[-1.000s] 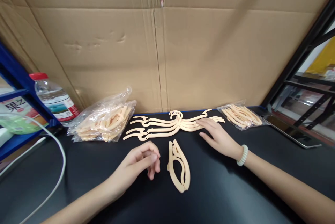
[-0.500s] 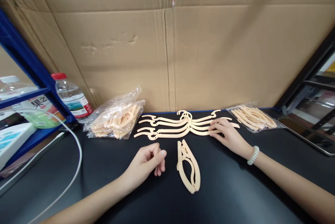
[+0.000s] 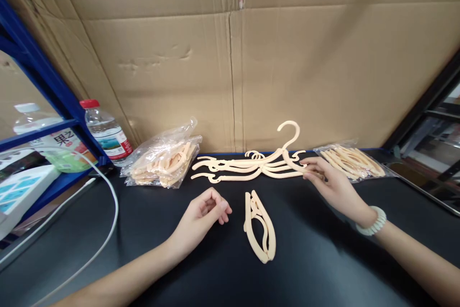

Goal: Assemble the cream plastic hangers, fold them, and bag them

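My right hand (image 3: 332,187) pinches the right arm of an unfolded cream hanger (image 3: 290,130), whose hook is raised above the others. Under and beside it, several unfolded cream hangers (image 3: 237,177) lie in an overlapping row on the black table. A folded cream hanger (image 3: 270,235) rests alone nearer to me, between my hands. To its left, my left hand (image 3: 206,211) is above the table with its fingers curled and nothing visible in them.
A clear bag of folded hangers (image 3: 161,161) lies at the left, another bag (image 3: 352,161) at the right. A red-capped bottle (image 3: 108,132), a white cable (image 3: 114,221) and a blue shelf (image 3: 68,127) are on the left. Cardboard (image 3: 172,77) stands behind.
My right hand has moved right and lifted one hanger's right side, so its hook now stands up. The left hand has barely shifted.
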`<state>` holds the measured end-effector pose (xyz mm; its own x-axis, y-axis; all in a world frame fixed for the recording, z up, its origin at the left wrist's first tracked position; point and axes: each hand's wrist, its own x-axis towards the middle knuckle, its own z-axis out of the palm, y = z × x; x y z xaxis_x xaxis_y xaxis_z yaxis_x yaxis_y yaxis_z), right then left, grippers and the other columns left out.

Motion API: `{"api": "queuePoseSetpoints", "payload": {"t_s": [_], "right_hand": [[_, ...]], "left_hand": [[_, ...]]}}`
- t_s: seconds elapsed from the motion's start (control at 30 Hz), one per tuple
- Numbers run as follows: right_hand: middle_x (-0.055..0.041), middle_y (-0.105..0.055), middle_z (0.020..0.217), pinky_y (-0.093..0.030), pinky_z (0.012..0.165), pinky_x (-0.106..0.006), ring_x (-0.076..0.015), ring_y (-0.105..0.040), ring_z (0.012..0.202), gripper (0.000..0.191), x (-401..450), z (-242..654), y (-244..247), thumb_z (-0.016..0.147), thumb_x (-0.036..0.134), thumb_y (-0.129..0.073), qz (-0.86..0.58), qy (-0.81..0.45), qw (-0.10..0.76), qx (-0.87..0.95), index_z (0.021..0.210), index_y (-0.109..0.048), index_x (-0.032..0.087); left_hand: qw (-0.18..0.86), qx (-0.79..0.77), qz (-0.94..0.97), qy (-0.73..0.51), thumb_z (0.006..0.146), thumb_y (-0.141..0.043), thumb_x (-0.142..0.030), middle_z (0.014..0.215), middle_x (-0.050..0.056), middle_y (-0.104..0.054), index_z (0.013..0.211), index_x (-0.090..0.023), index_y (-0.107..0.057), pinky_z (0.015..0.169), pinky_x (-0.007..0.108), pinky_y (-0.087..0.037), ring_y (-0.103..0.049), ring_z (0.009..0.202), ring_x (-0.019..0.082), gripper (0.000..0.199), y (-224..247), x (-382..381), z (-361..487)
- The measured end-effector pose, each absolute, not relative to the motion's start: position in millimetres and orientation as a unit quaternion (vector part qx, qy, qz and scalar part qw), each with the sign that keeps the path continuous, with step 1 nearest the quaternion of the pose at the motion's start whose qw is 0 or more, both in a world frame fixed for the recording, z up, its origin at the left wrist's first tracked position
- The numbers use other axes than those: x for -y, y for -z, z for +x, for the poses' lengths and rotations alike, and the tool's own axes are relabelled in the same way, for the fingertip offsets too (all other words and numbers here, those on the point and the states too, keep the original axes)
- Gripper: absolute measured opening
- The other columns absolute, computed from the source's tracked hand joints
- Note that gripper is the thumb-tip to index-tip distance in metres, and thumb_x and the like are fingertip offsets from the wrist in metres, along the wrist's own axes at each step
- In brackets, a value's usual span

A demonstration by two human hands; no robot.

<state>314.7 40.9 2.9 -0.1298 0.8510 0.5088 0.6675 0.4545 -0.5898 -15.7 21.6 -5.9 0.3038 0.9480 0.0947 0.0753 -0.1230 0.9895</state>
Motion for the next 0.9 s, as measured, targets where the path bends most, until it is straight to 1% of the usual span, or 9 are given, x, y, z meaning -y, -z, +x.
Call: {"api": "queuePoseSetpoints", "payload": {"t_s": [0.07, 0.13, 0.23, 0.33, 0.47, 0.6, 0.67, 0.73, 0.9], "right_hand": [[-0.0070, -0.067, 0.091, -0.055, 0.069, -0.034, -0.0218, -0.065, 0.080, 0.027, -39, 317, -8, 0.096, 0.044, -0.045, -0.516, -0.108, 0.409, 0.744, 0.108, -0.055, 0.021], [-0.0065, -0.067, 0.092, -0.054, 0.068, -0.033, -0.0217, -0.065, 0.080, 0.025, -36, 318, -11, 0.096, 0.042, -0.045, -0.517, -0.107, 0.396, 0.751, 0.105, -0.057, 0.022], [-0.0057, -0.068, 0.096, -0.054, 0.072, -0.034, -0.0227, -0.066, 0.086, 0.021, -32, 314, -10, 0.097, 0.039, -0.045, -0.504, -0.100, 0.378, 0.770, 0.105, -0.057, 0.023], [-0.0060, -0.068, 0.100, -0.053, 0.078, -0.038, -0.0235, -0.065, 0.089, 0.019, -27, 306, -6, 0.098, 0.035, -0.044, -0.487, -0.089, 0.354, 0.793, 0.105, -0.058, 0.024], [-0.0054, -0.067, 0.101, -0.052, 0.083, -0.039, -0.0234, -0.064, 0.093, 0.017, -20, 296, -2, 0.098, 0.033, -0.045, -0.471, -0.096, 0.330, 0.812, 0.103, -0.058, 0.024], [-0.0053, -0.068, 0.103, -0.054, 0.082, -0.037, -0.0224, -0.066, 0.092, 0.017, -16, 291, 1, 0.098, 0.031, -0.045, -0.470, -0.119, 0.318, 0.815, 0.106, -0.058, 0.025], [-0.0053, -0.068, 0.105, -0.055, 0.081, -0.035, -0.0217, -0.067, 0.092, 0.017, -16, 291, 3, 0.097, 0.029, -0.047, -0.467, -0.120, 0.321, 0.815, 0.110, -0.058, 0.025], [-0.0059, -0.068, 0.108, -0.055, 0.084, -0.035, -0.0217, -0.067, 0.096, 0.020, -17, 292, 2, 0.096, 0.026, -0.049, -0.455, -0.096, 0.328, 0.822, 0.114, -0.058, 0.024], [-0.0072, -0.067, 0.101, -0.052, 0.085, -0.039, -0.0223, -0.062, 0.095, 0.019, -18, 297, -9, 0.097, 0.016, -0.046, -0.414, 0.038, 0.315, 0.854, 0.109, -0.061, 0.020]], "left_hand": [[0.514, -0.407, 0.611, -0.443, 0.086, -0.064, -0.044, 0.095, 0.007, -0.067, 0.102, -0.018, -0.054, 0.068, 0.029, -0.051, -0.062, 0.072, 0.015, 0.032, 7, -21, -16], [0.509, -0.402, 0.595, -0.474, 0.087, -0.063, -0.043, 0.119, 0.010, -0.061, 0.127, -0.024, -0.042, 0.076, 0.032, -0.053, -0.065, 0.084, 0.018, 0.049, 9, -21, -15], [0.478, -0.410, 0.581, -0.516, 0.087, -0.063, -0.040, 0.144, 0.010, -0.040, 0.136, -0.032, -0.032, 0.086, 0.035, -0.052, -0.065, 0.095, 0.019, 0.058, 11, -21, -15], [0.461, -0.400, 0.591, -0.527, 0.089, -0.062, -0.036, 0.151, 0.006, -0.032, 0.139, -0.037, -0.030, 0.092, 0.034, -0.050, -0.063, 0.097, 0.017, 0.060, 11, -19, -14], [0.457, -0.392, 0.621, -0.501, 0.089, -0.062, -0.032, 0.143, 0.006, -0.043, 0.144, -0.037, -0.029, 0.097, 0.033, -0.047, -0.059, 0.098, 0.015, 0.065, 10, -15, -13], [0.436, -0.399, 0.652, -0.475, 0.089, -0.060, -0.033, 0.109, 0.004, -0.061, 0.145, -0.032, -0.033, 0.078, 0.028, -0.050, -0.057, 0.073, 0.012, 0.062, 9, -13, -13], [0.429, -0.410, 0.658, -0.463, 0.091, -0.058, -0.034, 0.084, -0.001, -0.060, 0.145, -0.027, -0.033, 0.070, 0.026, -0.048, -0.054, 0.065, 0.012, 0.061, 7, -14, -14], [0.415, -0.427, 0.658, -0.461, 0.091, -0.057, -0.036, 0.070, -0.004, -0.055, 0.140, -0.022, -0.041, 0.067, 0.025, -0.045, -0.053, 0.063, 0.012, 0.054, 6, -15, -15], [0.391, -0.464, 0.645, -0.465, 0.089, -0.058, -0.039, 0.066, -0.003, -0.055, 0.118, -0.017, -0.060, 0.067, 0.025, -0.042, -0.053, 0.064, 0.013, 0.036, 6, -20, -19]]}}
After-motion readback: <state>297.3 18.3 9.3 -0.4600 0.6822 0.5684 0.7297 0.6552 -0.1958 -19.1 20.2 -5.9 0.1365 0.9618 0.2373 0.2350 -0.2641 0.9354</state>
